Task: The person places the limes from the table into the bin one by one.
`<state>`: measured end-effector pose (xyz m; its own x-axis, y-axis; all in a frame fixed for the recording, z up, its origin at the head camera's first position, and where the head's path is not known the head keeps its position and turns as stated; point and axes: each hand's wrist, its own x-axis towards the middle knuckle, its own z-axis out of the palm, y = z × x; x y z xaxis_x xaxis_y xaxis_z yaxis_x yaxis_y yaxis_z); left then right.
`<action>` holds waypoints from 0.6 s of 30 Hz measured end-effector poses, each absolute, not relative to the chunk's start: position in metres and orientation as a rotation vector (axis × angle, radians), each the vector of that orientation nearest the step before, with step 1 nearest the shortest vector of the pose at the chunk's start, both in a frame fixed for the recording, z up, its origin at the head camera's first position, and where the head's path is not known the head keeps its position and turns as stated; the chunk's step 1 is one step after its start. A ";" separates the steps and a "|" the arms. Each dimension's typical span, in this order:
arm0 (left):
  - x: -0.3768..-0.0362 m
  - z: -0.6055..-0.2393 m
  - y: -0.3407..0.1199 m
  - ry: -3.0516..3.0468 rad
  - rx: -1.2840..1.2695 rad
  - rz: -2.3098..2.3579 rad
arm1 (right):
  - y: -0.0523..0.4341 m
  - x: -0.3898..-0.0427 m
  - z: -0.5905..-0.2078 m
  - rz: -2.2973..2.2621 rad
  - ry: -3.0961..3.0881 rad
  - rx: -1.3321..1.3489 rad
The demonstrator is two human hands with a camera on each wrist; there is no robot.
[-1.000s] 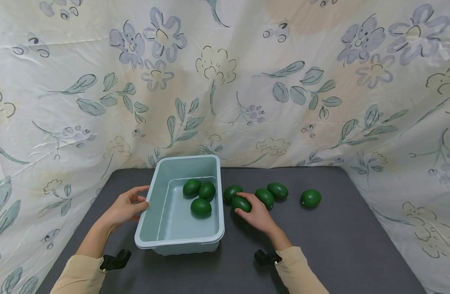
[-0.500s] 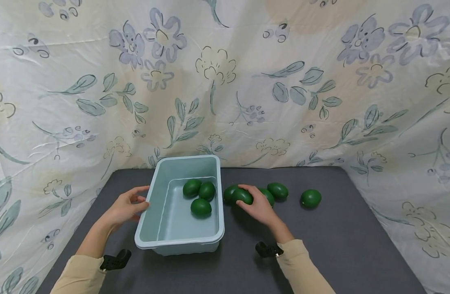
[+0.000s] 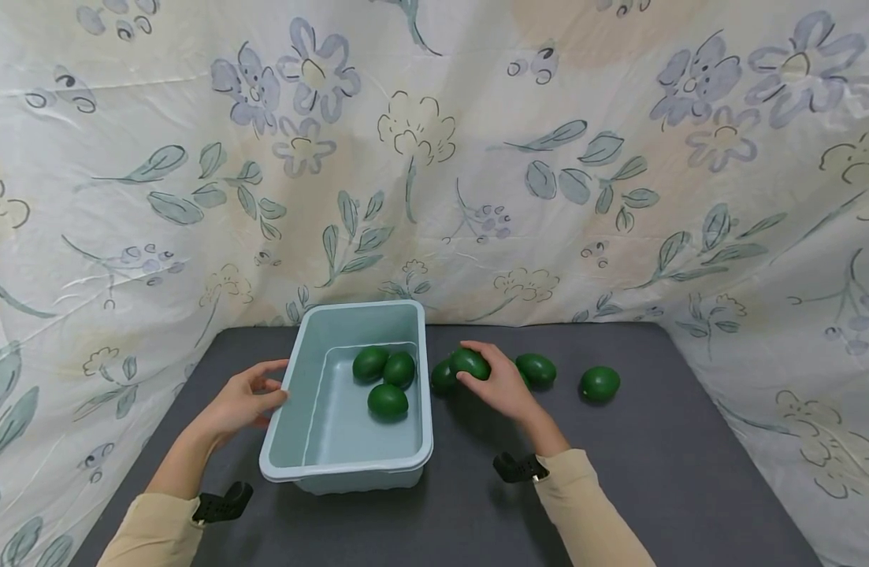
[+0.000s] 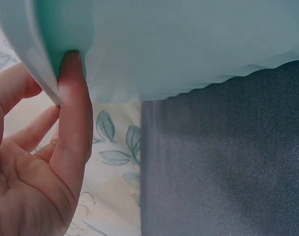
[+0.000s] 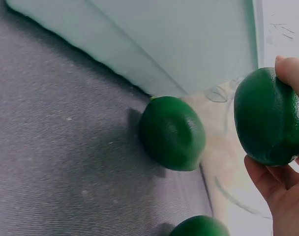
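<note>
My right hand [image 3: 503, 386] holds a glossy green lime [image 3: 469, 363], thumb on one side and fingers on the other. In the right wrist view this held lime [image 5: 265, 118] appears above the table. Another lime [image 3: 443, 378] lies on the table beside the right wall of a pale blue-green plastic tub [image 3: 345, 471]. Three limes [image 3: 388, 402] rest inside the tub, toward its right side. At the left rim, my left hand [image 3: 241, 402] pinches the lip; the left wrist view shows fingers [image 4: 73, 98] on both sides of it.
Farther right on the dark grey table [image 3: 640, 472] lie a lime [image 3: 536, 370] and a lone lime [image 3: 600, 383]; another is mostly hidden behind my right hand. A flowered cloth [image 3: 462, 157] hangs behind and along the sides.
My right hand has raised the lime and carried it slightly away from me, past the lime by the tub. The left hand and the tub have stayed in place.
</note>
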<state>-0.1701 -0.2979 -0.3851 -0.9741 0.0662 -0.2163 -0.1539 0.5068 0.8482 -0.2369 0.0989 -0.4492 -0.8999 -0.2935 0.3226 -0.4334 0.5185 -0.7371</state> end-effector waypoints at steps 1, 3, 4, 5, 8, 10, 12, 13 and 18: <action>-0.170 -0.385 -0.298 2.529 -0.074 1.455 | 0.099 -0.237 -0.447 1.329 -2.597 0.626; -0.170 -0.385 -0.298 2.532 -0.075 1.452 | 0.098 -0.238 -0.442 1.324 -2.591 0.627; -0.170 -0.385 -0.298 2.533 -0.074 1.452 | 0.098 -0.239 -0.440 1.322 -2.591 0.628; -0.170 -0.385 -0.298 2.533 -0.074 1.451 | 0.098 -0.240 -0.439 1.316 -2.593 0.630; -0.170 -0.386 -0.298 2.534 -0.078 1.449 | 0.097 -0.241 -0.433 1.308 -2.596 0.633; -0.171 -0.386 -0.298 2.535 -0.080 1.446 | 0.096 -0.242 -0.431 1.296 -2.600 0.636; -0.171 -0.386 -0.299 2.536 -0.081 1.444 | 0.095 -0.243 -0.428 1.288 -2.604 0.634; -0.171 -0.386 -0.299 2.537 -0.081 1.442 | 0.095 -0.243 -0.426 1.285 -2.603 0.636; -0.170 -0.386 -0.299 2.539 -0.082 1.439 | 0.092 -0.246 -0.418 1.287 -2.600 0.649</action>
